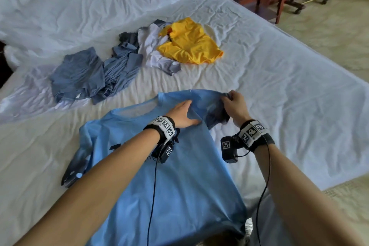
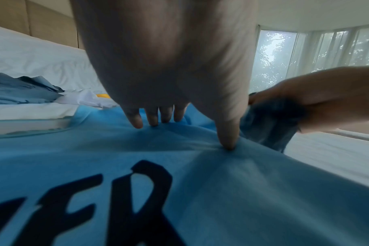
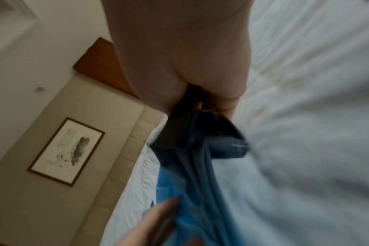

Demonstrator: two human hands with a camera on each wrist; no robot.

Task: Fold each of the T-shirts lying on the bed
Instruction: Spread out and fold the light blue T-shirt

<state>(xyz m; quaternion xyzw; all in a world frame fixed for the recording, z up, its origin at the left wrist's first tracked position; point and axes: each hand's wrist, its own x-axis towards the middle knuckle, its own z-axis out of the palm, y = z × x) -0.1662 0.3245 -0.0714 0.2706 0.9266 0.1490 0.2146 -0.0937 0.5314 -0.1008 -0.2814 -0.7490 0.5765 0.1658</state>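
White bed (image 1: pixel 279 70) carried 1 blue T-shirt (image 1: pixel 179 185) and 3 unfolded ones (image 1: pixel 127 54). Left hand (image 1: pixel 182 114) pressed it flat, fingers straight; right hand (image 1: pixel 235 106) pinched its dark sleeve (image 1: pixel 215 114).

Soft daylight enters through the curtained window (image 2: pixel 318 55) beyond the right hand (image 2: pixel 318 98), leaving the palm of the left hand (image 2: pixel 169 58) shadowed and smeared. The right wrist view is heavily motion-blurred. The head view is bright and fairly sharp, bending toward its edges.
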